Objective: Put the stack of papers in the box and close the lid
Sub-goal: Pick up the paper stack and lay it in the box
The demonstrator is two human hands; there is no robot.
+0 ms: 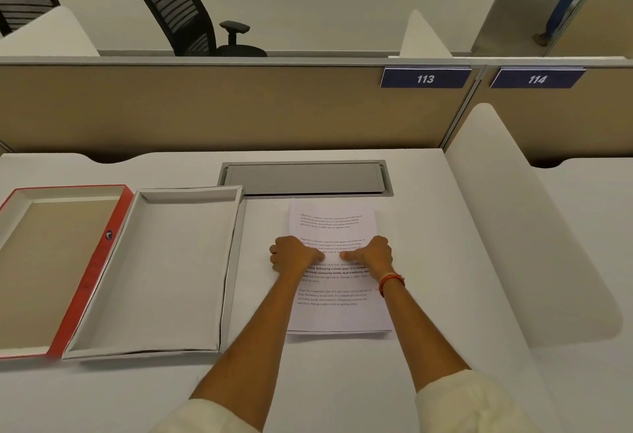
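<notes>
A stack of white printed papers lies flat on the white desk, right of centre. My left hand grips the stack's left edge at mid-height, thumb on top. My right hand grips the right edge the same way, its thumb pointing inward. An open, empty grey-white box sits to the left of the papers. Its red-edged lid lies open and flat further left, joined along the box's left side.
A grey cable hatch is set into the desk just behind the papers. A white side divider stands on the right. A tan partition closes the back, with black chairs beyond.
</notes>
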